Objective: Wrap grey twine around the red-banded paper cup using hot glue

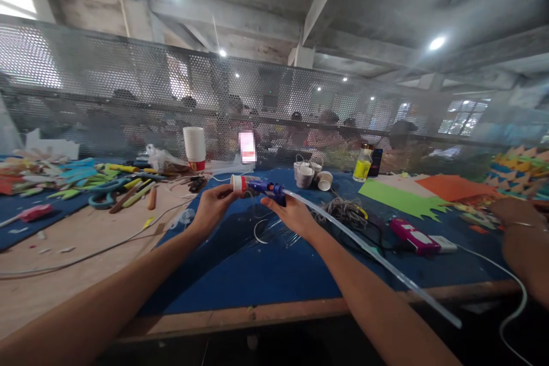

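Perforated metal screen (pixel 150 97) behind, blue mat (pixel 214 283) below. My left hand (pixel 213 206) pinches a small paper cup (pixel 236 185) above the mat. My right hand (pixel 298 214) is wrapped round a blue glue gun (pixel 271 187), clear glue stick (pixel 373 249) trailing back down-right. Gun's long axis runs toward the cup, nozzle end facing it; left is the nearer hand to the cup. Nozzle touching it or not: can't tell.

Passage: near strip of blue mat (pixel 240 280) | right: long translucent rod (pixel 386 263), cable coil (pixel 343 206) | beyond: paper cups (pixel 305 176)
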The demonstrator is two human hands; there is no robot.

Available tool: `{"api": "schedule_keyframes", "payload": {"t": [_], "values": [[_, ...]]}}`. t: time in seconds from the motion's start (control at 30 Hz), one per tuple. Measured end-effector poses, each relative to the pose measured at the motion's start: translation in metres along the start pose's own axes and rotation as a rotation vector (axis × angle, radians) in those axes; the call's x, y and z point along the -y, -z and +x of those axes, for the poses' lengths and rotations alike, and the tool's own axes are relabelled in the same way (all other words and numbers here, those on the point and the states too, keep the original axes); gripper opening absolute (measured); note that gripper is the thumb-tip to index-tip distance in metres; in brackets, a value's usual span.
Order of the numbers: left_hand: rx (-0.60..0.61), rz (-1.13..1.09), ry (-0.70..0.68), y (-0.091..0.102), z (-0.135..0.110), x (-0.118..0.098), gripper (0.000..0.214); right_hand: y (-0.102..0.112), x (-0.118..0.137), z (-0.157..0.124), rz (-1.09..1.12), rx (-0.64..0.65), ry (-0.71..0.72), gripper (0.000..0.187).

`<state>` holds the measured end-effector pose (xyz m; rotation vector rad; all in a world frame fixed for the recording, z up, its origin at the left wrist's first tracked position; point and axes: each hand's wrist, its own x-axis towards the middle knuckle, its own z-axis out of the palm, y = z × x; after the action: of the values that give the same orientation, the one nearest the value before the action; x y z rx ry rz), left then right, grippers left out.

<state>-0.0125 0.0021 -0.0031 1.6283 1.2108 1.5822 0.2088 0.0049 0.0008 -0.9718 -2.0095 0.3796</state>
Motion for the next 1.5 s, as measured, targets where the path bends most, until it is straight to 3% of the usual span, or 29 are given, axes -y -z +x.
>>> {"api": "schedule_keyframes", "payload": {"t": [0.33,1.5], "values": [[0.017,0.046,-0.025,0.0020,0.0030,0.0071,0.030,0.0022,0.0051,-0.0016,-0.023,0.016,-0.040,0.047],[0.012,0.009,0.011,0.0000,-0.0005,-0.0006,0.029,0.0027,0.0026,-0.0003,-0.087,0.069,-0.067,0.053]]}}
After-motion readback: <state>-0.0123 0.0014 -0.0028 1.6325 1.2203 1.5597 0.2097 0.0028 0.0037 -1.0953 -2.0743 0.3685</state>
